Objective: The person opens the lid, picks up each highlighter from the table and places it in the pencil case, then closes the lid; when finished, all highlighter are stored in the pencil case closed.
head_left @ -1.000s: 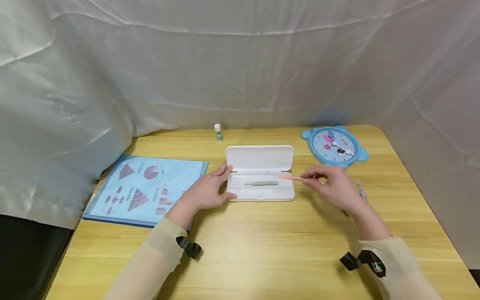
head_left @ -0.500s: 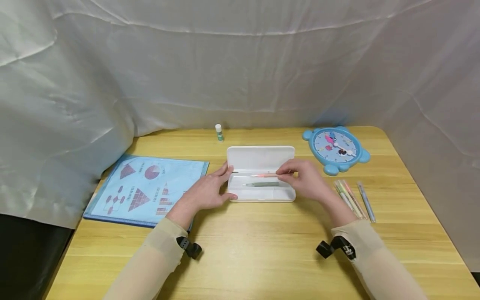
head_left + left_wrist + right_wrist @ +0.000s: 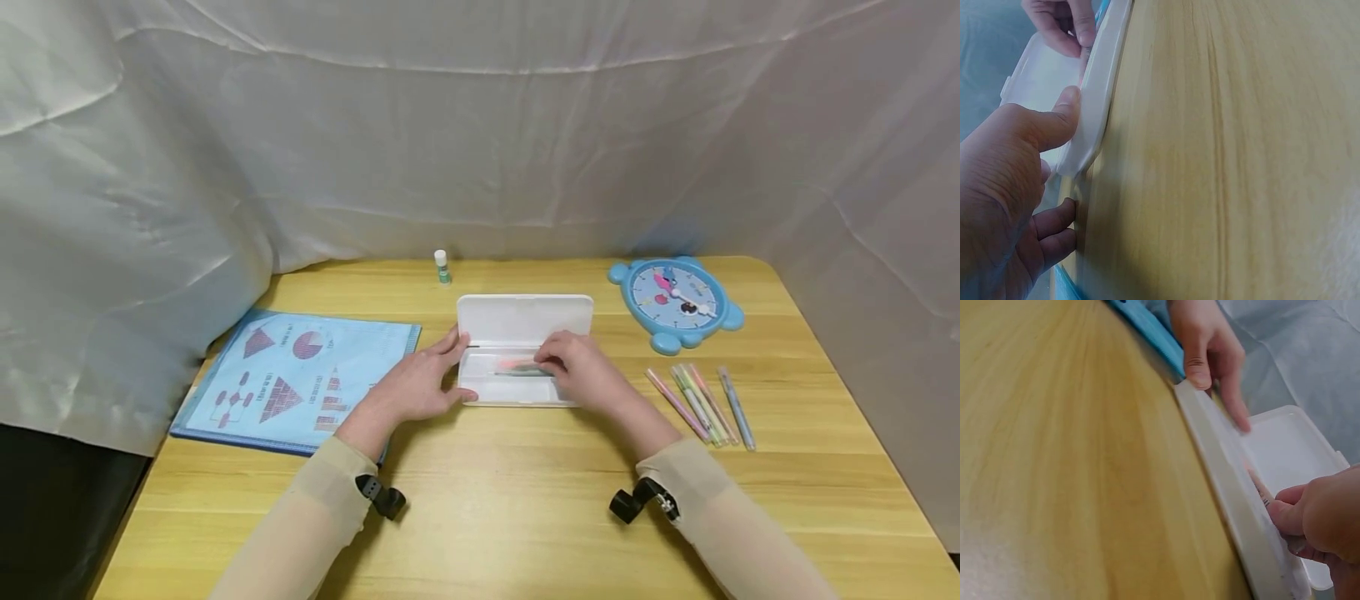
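Note:
A white pencil case (image 3: 525, 318) lies on the wooden table with its lid raised at the back. My left hand (image 3: 414, 385) grips its left end, the thumb near the front corner and the fingers toward the hinge. Inside the tray, my right hand (image 3: 588, 375) pinches a pen with a pinkish-orange tip (image 3: 513, 364); in the right wrist view that pen (image 3: 1261, 487) slants down between thumb and fingers. A grey-green pen (image 3: 517, 373) lies right beside it in the tray, partly covered by the right fingers.
Several coloured pens (image 3: 705, 404) lie to the right of the case, a grey-blue pen (image 3: 738, 408) among them. A blue toy clock (image 3: 675, 300) is behind them. A glue stick (image 3: 442, 268) stands at the back; a blue folder (image 3: 292, 375) lies at left.
My right hand has moved left with the pinkish-orange pen, from the case's right edge down into the tray. My left hand has stayed on the case. The loose pens at right have come into view.

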`<action>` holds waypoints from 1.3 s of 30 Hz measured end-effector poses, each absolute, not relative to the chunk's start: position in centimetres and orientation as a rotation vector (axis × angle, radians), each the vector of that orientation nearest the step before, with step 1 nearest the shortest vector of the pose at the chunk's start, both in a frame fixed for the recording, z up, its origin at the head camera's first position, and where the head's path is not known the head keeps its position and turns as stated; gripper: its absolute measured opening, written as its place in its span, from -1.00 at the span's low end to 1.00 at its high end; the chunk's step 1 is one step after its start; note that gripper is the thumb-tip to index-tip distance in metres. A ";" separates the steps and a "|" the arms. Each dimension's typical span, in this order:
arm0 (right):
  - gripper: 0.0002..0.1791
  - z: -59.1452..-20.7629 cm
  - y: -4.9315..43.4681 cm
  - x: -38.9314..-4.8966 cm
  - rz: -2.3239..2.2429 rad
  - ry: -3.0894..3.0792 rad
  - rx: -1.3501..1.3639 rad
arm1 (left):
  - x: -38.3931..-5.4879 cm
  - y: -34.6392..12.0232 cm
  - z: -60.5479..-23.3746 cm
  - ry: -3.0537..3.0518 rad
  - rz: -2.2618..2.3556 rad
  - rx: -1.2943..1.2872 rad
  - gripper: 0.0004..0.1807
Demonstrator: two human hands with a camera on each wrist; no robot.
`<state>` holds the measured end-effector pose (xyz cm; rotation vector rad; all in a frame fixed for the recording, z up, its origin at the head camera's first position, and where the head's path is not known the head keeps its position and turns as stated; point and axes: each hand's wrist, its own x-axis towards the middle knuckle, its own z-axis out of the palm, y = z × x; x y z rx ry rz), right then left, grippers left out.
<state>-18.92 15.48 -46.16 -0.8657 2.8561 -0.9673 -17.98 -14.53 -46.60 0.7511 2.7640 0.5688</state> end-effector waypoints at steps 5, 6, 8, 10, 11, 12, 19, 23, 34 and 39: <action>-0.78 -46.6 15.3 -18.9 -0.891 2.854 -0.924 | -17.9 -14.5 -46.5 2.764 0.565 0.747 0.07; -0.77 -46.7 15.3 -18.9 -0.892 2.850 -0.930 | -17.9 -14.5 -46.5 2.765 0.565 0.748 0.07; -0.76 -46.8 15.3 -19.0 -0.901 2.841 -0.937 | -18.0 -14.5 -46.6 2.767 0.563 0.751 0.07; -0.77 -46.8 15.3 -19.0 -0.913 2.834 -0.941 | -18.0 -14.6 -46.6 2.770 0.560 0.752 0.07; -0.78 -46.7 15.4 -19.0 -0.921 2.832 -0.940 | -18.0 -14.5 -46.6 2.771 0.559 0.753 0.07; -0.78 -46.6 15.4 -18.9 -0.928 2.830 -0.934 | -18.0 -14.5 -46.6 2.771 0.559 0.753 0.07; -0.83 -44.6 16.8 -18.5 -1.074 2.802 -0.852 | -17.9 -14.5 -46.5 2.765 0.558 0.754 0.08; -0.82 -43.2 18.4 -18.1 -1.146 2.871 -0.789 | -18.0 -14.5 -46.4 2.764 0.558 0.754 0.07; -0.82 -40.6 23.8 -15.8 -1.206 3.011 -0.634 | -18.0 -14.7 -46.4 2.760 0.550 0.762 0.07; -0.78 -40.0 26.2 -14.2 -1.139 3.002 -0.496 | -18.1 -14.7 -46.5 2.763 0.548 0.774 0.07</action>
